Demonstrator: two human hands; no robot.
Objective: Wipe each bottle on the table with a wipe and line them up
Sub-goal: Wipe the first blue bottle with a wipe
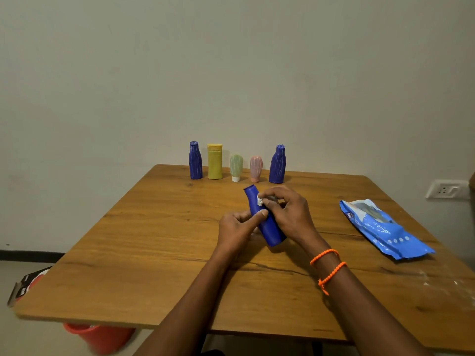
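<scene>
A blue bottle is held tilted above the middle of the wooden table, neck pointing away. My left hand grips its body, thumb across the front. My right hand pinches a small white wipe against the bottle's shoulder. Along the far edge stands a row of bottles: a blue one, a yellow one, a pale green tube on its white cap, a pink tube, and another blue bottle.
A blue pack of wipes lies flat on the table's right side. White smears mark the table near its right front edge. A red bucket sits on the floor under the left front corner, beside a dark box.
</scene>
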